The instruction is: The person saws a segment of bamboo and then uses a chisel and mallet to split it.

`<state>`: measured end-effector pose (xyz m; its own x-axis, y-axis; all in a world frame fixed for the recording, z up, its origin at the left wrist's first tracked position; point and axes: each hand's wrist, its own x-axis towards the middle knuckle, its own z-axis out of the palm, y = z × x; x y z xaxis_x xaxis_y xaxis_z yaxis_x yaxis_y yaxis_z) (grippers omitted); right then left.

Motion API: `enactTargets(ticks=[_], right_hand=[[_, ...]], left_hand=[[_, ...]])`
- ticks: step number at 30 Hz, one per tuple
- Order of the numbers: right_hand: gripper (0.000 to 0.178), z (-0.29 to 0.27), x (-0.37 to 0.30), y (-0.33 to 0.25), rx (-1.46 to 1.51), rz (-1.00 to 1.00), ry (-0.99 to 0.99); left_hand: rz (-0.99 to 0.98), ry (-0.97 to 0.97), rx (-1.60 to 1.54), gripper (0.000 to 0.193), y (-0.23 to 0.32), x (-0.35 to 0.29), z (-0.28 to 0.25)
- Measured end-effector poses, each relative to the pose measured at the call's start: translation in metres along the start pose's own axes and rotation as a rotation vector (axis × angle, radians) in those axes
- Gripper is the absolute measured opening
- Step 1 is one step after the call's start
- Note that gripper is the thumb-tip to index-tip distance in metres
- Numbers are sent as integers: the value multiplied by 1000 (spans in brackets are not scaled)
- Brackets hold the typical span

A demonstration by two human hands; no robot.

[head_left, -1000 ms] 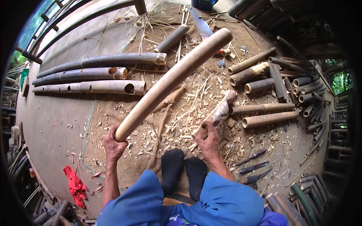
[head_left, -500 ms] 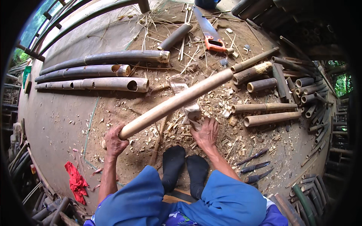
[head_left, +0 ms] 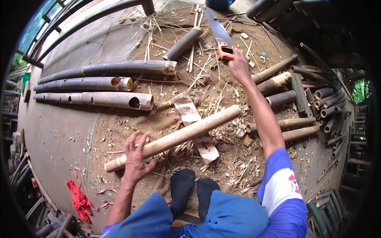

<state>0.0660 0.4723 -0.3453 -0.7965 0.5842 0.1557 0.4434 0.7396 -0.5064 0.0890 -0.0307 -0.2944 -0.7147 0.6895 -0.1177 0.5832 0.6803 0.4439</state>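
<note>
Touching one saw: right hand

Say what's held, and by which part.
Right hand at the orange handsaw handle, grip unclear. Left hand open over the pale bamboo pole, holding nothing.

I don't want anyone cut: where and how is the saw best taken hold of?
Best, I think, by the orange handle, from the near side: it is the saw's nearest end, its loop has an opening to close around, and the blade points away.
</note>
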Motion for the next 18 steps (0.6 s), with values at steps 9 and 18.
enactTargets(ticks=[9,18], right_hand=[[46,49,56,50,-673,-136,-141],[5,-95,-18,18,1032,127,335]], left_hand=[[78,24,-19,85,51,40,52],[74,-284,-40,71,15,69,26]])
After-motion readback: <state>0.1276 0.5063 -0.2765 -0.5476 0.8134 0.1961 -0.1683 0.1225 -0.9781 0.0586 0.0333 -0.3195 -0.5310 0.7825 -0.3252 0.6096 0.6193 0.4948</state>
